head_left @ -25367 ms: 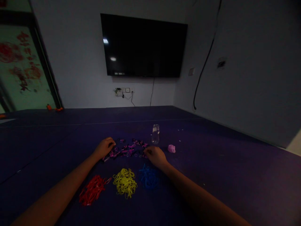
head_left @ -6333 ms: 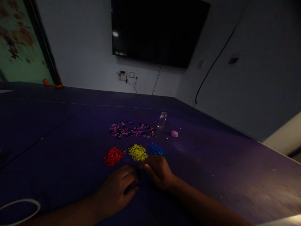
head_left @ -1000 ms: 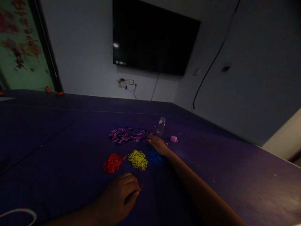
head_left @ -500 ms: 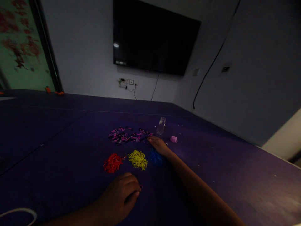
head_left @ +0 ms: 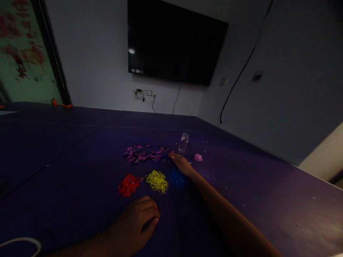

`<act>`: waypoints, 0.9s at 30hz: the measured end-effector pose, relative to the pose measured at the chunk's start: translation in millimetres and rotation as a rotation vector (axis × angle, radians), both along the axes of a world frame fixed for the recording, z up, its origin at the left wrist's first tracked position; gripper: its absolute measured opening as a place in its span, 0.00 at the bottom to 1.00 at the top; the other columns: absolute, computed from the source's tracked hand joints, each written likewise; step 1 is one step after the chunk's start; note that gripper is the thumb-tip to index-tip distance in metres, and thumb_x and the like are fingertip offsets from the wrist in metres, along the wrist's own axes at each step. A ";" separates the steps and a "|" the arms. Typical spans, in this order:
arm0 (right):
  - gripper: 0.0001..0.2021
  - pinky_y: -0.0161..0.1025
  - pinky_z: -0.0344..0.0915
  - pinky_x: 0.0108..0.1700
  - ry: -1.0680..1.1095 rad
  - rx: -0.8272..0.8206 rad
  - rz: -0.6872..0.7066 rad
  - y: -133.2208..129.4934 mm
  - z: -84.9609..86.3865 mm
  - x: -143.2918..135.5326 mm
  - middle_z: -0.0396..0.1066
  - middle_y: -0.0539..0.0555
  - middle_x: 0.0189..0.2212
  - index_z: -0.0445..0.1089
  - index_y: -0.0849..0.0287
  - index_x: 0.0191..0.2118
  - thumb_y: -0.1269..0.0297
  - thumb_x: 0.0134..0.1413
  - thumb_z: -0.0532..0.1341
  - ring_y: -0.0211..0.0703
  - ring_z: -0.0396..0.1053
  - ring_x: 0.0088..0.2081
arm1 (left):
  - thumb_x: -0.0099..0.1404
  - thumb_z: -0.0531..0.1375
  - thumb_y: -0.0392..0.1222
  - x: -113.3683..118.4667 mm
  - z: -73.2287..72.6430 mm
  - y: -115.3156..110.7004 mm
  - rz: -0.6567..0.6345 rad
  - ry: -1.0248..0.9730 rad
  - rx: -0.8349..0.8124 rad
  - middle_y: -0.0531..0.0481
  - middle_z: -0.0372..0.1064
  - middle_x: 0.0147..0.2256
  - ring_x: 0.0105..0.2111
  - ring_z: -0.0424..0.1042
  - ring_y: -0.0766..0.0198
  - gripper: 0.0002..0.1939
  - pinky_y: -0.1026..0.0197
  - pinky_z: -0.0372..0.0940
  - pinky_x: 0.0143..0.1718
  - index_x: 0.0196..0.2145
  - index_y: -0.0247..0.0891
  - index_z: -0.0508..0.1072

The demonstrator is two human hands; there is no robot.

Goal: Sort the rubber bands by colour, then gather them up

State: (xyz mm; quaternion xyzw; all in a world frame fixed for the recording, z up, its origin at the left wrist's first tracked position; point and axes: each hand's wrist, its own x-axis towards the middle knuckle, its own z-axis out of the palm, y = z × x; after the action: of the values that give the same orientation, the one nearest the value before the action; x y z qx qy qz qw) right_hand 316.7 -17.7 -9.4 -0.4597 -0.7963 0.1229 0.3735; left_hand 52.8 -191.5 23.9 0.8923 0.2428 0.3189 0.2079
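My left hand (head_left: pixel 143 221) rests near the front with its fingers curled; a small pinkish band shows at its fingertips. Just beyond it lie a red pile of bands (head_left: pixel 129 185) and a yellow pile (head_left: pixel 157 181). My right hand (head_left: pixel 180 164) reaches forward to the right edge of a scattered spread of pink and black bands (head_left: pixel 142 155). Its fingertips are close together on the surface, and what they hold, if anything, is too small to see. A blue pile (head_left: pixel 178 178) lies beside my right wrist.
On the purple surface (head_left: pixel 80 142), a clear bottle (head_left: pixel 183 142) lies beyond my right hand, with a pink object (head_left: pixel 198 157) to the right. A white loop (head_left: pixel 24 241) is at the lower left. A large screen (head_left: pixel 174 43) hangs on the wall.
My right hand has shifted very slightly to the right at the edge of the scattered bands. My left hand has stayed in place.
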 end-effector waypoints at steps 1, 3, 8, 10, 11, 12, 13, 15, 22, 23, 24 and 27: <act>0.28 0.49 0.57 0.57 -0.006 0.003 0.004 -0.1 0.3 -0.1 0.68 0.57 0.50 0.70 0.57 0.48 0.45 0.59 0.43 0.47 0.63 0.53 | 0.63 0.51 0.29 -0.1 0.4 0.0 -0.001 0.002 -0.001 0.47 0.69 0.33 0.35 0.66 0.62 0.10 0.60 0.64 0.36 0.35 0.37 0.71; 0.27 0.49 0.57 0.57 -0.027 0.011 0.013 -0.4 0.7 -0.5 0.68 0.57 0.50 0.70 0.56 0.48 0.46 0.60 0.43 0.47 0.63 0.53 | 0.62 0.52 0.29 -0.3 1.1 -0.1 0.000 0.004 -0.003 0.47 0.69 0.33 0.35 0.66 0.62 0.10 0.59 0.64 0.36 0.35 0.36 0.71; 0.24 0.49 0.57 0.57 -0.124 0.044 0.027 -1.5 0.5 -1.2 0.69 0.55 0.50 0.71 0.54 0.48 0.49 0.61 0.43 0.47 0.62 0.54 | 0.62 0.52 0.29 -0.2 0.9 0.1 -0.005 -0.002 -0.001 0.48 0.69 0.33 0.35 0.67 0.62 0.09 0.60 0.64 0.36 0.35 0.37 0.70; 0.24 0.48 0.57 0.57 -0.166 0.053 0.011 -1.9 0.1 -1.0 0.68 0.55 0.51 0.71 0.54 0.48 0.50 0.61 0.43 0.47 0.62 0.55 | 0.62 0.52 0.29 0.1 0.2 0.3 -0.002 0.004 -0.003 0.48 0.69 0.33 0.35 0.66 0.62 0.09 0.60 0.63 0.36 0.35 0.37 0.70; 0.24 0.48 0.57 0.57 -0.186 0.056 0.000 -1.9 -0.1 -0.9 0.67 0.55 0.52 0.71 0.54 0.47 0.50 0.61 0.43 0.47 0.61 0.55 | 0.62 0.52 0.29 0.3 -0.1 0.3 -0.002 0.004 -0.004 0.48 0.69 0.33 0.35 0.66 0.62 0.09 0.60 0.63 0.36 0.35 0.37 0.70; 0.24 0.49 0.57 0.57 -0.206 0.056 -0.013 -1.9 -0.5 -0.8 0.66 0.56 0.53 0.71 0.54 0.47 0.50 0.62 0.43 0.48 0.61 0.55 | 0.62 0.52 0.29 0.4 -0.2 0.3 0.000 0.002 -0.005 0.48 0.69 0.33 0.35 0.66 0.62 0.09 0.60 0.63 0.37 0.35 0.37 0.70; 0.24 0.50 0.57 0.57 -0.226 0.055 -0.027 -1.9 -0.9 -0.7 0.65 0.56 0.53 0.72 0.54 0.47 0.50 0.62 0.42 0.48 0.60 0.56 | 0.62 0.52 0.29 0.5 -0.2 0.3 0.000 -0.002 -0.004 0.48 0.69 0.33 0.35 0.66 0.62 0.09 0.60 0.63 0.37 0.35 0.37 0.70; 0.25 0.51 0.56 0.57 -0.262 0.051 -0.052 -1.7 -1.9 -0.7 0.63 0.57 0.54 0.71 0.55 0.47 0.50 0.62 0.42 0.50 0.59 0.57 | 0.62 0.52 0.29 0.4 0.2 0.1 -0.003 -0.004 -0.003 0.48 0.69 0.33 0.35 0.66 0.62 0.09 0.60 0.63 0.37 0.35 0.36 0.71; 0.22 0.53 0.54 0.58 -0.276 0.047 -0.054 -1.8 -2.7 -1.7 0.65 0.54 0.53 0.70 0.50 0.48 0.51 0.62 0.43 0.50 0.55 0.59 | 0.63 0.51 0.30 0.4 1.4 -0.3 -0.006 -0.004 0.010 0.47 0.68 0.33 0.35 0.66 0.62 0.09 0.60 0.63 0.36 0.34 0.36 0.70; 0.23 0.53 0.54 0.58 -0.268 0.044 -0.050 -1.9 -2.1 -1.9 0.66 0.54 0.52 0.70 0.50 0.48 0.51 0.62 0.43 0.50 0.55 0.59 | 0.63 0.51 0.30 0.5 1.3 -0.4 -0.004 -0.003 0.011 0.47 0.68 0.33 0.35 0.66 0.62 0.08 0.60 0.63 0.35 0.33 0.36 0.70; 0.23 0.53 0.54 0.57 -0.259 0.040 -0.047 -2.1 -1.3 -2.2 0.67 0.54 0.52 0.71 0.51 0.48 0.51 0.62 0.43 0.51 0.56 0.58 | 0.63 0.51 0.30 0.7 1.2 -0.5 -0.003 -0.001 0.012 0.47 0.68 0.33 0.35 0.66 0.62 0.08 0.60 0.63 0.35 0.33 0.37 0.70; 0.24 0.52 0.56 0.57 -0.227 0.036 -0.036 -2.3 1.3 -2.7 0.69 0.54 0.50 0.71 0.52 0.46 0.51 0.62 0.42 0.50 0.59 0.56 | 0.63 0.51 0.30 1.2 1.6 -1.0 0.004 0.006 0.011 0.48 0.69 0.33 0.34 0.66 0.62 0.08 0.60 0.63 0.35 0.33 0.37 0.70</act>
State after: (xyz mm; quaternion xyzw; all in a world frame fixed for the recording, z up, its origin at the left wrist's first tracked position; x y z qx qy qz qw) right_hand 313.9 -20.0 -8.1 -0.4782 -0.8271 0.0492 0.2912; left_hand 54.0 -192.4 25.5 0.8939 0.2437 0.3178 0.2015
